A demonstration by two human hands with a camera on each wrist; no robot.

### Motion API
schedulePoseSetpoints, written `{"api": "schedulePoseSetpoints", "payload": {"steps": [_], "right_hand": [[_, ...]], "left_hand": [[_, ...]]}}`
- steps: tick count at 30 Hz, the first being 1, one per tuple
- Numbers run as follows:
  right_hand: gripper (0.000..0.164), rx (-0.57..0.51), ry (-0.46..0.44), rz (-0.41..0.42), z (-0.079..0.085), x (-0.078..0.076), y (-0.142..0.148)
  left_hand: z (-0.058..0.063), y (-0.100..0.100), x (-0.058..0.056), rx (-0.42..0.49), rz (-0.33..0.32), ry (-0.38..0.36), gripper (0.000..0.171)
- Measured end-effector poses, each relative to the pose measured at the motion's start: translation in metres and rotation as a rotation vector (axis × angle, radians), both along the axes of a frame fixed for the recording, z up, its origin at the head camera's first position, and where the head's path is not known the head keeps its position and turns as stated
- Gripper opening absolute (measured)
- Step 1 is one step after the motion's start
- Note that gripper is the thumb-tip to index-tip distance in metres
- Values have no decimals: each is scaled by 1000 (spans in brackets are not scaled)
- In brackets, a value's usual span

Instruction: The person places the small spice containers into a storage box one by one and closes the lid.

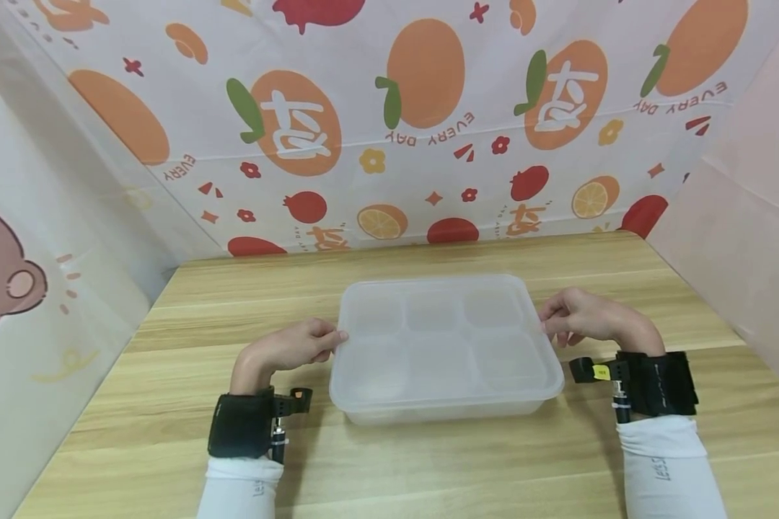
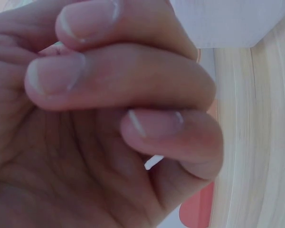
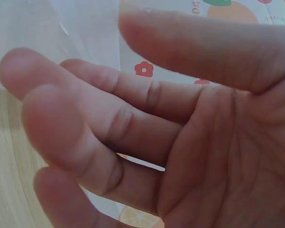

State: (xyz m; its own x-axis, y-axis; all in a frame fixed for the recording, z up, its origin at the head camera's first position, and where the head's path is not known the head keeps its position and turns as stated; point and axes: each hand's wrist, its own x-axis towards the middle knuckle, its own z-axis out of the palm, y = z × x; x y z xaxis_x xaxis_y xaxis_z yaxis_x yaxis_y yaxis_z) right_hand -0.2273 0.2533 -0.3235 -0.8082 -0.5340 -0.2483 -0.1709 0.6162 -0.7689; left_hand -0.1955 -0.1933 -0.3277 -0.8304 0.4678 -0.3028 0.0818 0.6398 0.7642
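Note:
A translucent plastic storage container (image 1: 441, 413) stands on the wooden table, its frosted lid (image 1: 438, 346) on top. Through the lid, six-part divisions show in two rows, which makes several compartments. My left hand (image 1: 301, 342) pinches the lid's left edge, thumb on top and the other fingers curled below. At the opposite side, my right hand (image 1: 581, 315) holds the right edge between thumb and fingers. The left wrist view has curled fingers (image 2: 133, 76) close up, with the container's wall (image 2: 228, 23) behind. In the right wrist view the thumb (image 3: 190, 47) meets the container's edge.
The wood-grain table (image 1: 441, 472) extends around the container on all sides. A fruit-printed cloth (image 1: 363, 180) hangs behind the table's far edge, and pale cloth walls (image 1: 746, 202) flank it. Black camera straps (image 1: 240, 425) circle both wrists.

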Motion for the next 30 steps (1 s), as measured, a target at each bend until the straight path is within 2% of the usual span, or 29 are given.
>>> {"api": "schedulePoseSetpoints", "payload": {"steps": [17, 30], "right_hand": [[18, -8, 19, 5, 2, -1, 1], [19, 0, 0, -5, 0, 1, 0]], "left_hand": [[3, 0, -2, -5, -20, 27, 27], [-1, -1, 0, -3, 1, 1, 26]]}}
